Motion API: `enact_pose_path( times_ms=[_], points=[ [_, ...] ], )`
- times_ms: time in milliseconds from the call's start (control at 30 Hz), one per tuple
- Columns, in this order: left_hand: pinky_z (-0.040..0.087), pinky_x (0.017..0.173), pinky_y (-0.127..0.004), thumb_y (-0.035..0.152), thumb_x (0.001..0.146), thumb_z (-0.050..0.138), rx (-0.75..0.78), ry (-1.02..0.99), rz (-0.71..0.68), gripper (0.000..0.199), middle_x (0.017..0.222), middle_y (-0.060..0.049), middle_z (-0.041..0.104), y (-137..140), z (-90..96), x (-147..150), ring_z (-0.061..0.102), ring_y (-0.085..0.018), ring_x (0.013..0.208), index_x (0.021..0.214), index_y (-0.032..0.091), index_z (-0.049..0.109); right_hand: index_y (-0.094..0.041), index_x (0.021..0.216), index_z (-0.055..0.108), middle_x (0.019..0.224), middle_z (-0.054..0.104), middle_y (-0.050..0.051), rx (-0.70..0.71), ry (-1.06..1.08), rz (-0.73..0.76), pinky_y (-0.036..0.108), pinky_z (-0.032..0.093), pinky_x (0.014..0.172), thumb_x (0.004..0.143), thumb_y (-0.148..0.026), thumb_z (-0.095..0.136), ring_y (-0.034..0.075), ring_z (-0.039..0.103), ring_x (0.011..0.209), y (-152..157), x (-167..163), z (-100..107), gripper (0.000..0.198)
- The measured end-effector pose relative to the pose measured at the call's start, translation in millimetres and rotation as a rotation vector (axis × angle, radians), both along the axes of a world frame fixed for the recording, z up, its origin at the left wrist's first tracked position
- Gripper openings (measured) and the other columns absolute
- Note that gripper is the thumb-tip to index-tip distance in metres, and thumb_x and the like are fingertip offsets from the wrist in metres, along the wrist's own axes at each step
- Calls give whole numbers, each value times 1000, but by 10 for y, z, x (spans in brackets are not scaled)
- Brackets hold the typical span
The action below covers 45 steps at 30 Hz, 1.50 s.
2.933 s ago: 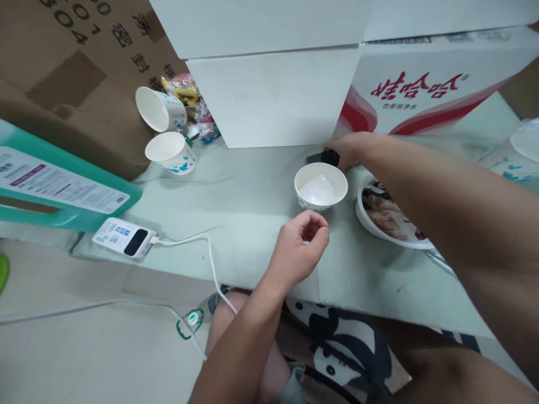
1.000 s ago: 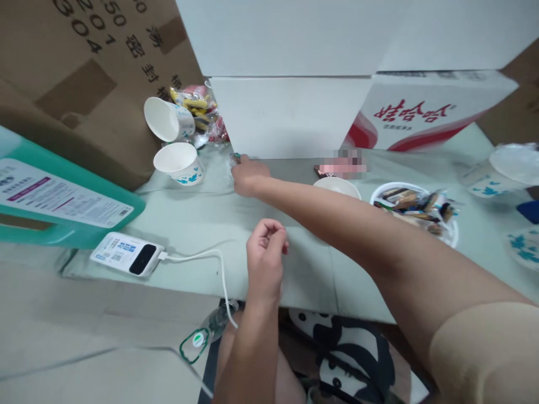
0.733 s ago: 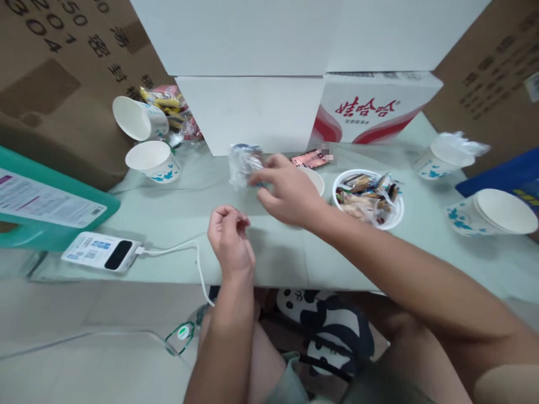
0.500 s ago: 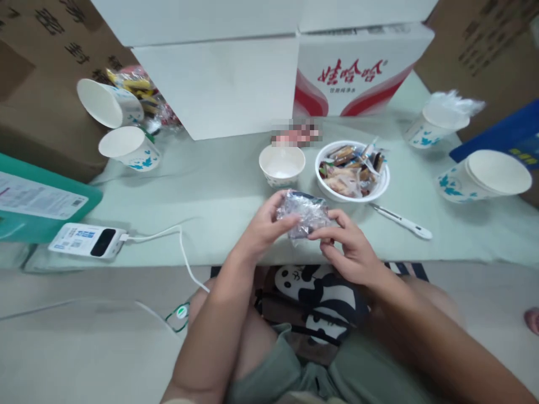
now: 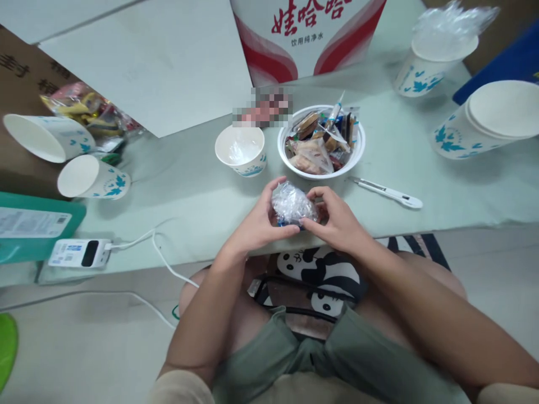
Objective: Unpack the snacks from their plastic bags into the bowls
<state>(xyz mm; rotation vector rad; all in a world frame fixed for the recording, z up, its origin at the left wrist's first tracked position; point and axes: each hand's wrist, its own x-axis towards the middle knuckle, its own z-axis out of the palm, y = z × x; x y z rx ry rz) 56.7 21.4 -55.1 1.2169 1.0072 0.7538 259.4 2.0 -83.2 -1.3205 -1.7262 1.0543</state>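
Between my two hands, at the table's front edge, is a bundle wrapped in crumpled clear plastic (image 5: 293, 201). A bit of blue shows at its underside; what lies inside I cannot make out. My left hand (image 5: 257, 222) is closed round its left side, thumb along the lower edge. From the right, my right hand (image 5: 335, 220) grips it with thumb and fingers. Just beyond stand a paper cup (image 5: 248, 168) with clear plastic in it and a white bowl (image 5: 357, 159) full of small wrapped snacks. A white utility knife (image 5: 391, 194) lies to the right of the bowl.
Stacked paper cups (image 5: 458, 132) and a cup stuffed with clear plastic (image 5: 416, 76) stand at right. Two paper cups lie tipped at left, near snack bags (image 5: 90, 112). A white power bank (image 5: 69, 253) with a cable sits front left. Cartons (image 5: 138, 67) line the back.
The view has shifted, so the table's things appear moved. The bundle has been turned, with more crumpled plastic now facing up. My hands have closed nearer together around it.
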Motion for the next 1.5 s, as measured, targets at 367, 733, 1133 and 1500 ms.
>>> enact_pose_path(
  times_ms=[367, 733, 1133, 1500],
  points=[
    [53, 92, -33, 28, 74, 80, 77, 187, -130, 57, 123, -8, 72, -18, -4, -104, 67, -23, 106, 129, 23, 67, -28, 98, 65, 98, 66, 5, 282, -10, 70, 39, 54, 80, 91, -26, 56, 21, 65, 90, -54, -42, 27, 12],
    [52, 97, -39, 26, 79, 68, 224, 324, 119, 45, 125, -10, 69, 32, -16, -264, 64, -26, 116, 124, 22, 66, -28, 87, 47, 77, 67, -1, -141, 353, -359, 32, 57, 62, 88, -38, 60, 17, 69, 67, -30, 156, 55, 16],
    [53, 89, -34, 20, 84, 62, 500, 517, 241, 9, 99, -7, 72, 15, -125, 12, 67, -20, 98, 75, 20, 63, -25, 110, 58, 61, 67, -5, -84, 119, -189, 31, 49, 58, 74, -17, 52, 18, 68, 59, -118, 301, 97, 38],
    [42, 52, -20, 19, 65, 62, 18, 323, 687, 6, 67, 1, 61, 198, 41, -550, 59, -11, 59, 66, 20, 57, -25, 100, 67, 63, 66, -3, -26, -126, -419, 31, 50, 61, 74, -12, 51, 18, 66, 59, 11, 637, 41, 33]
  ],
)
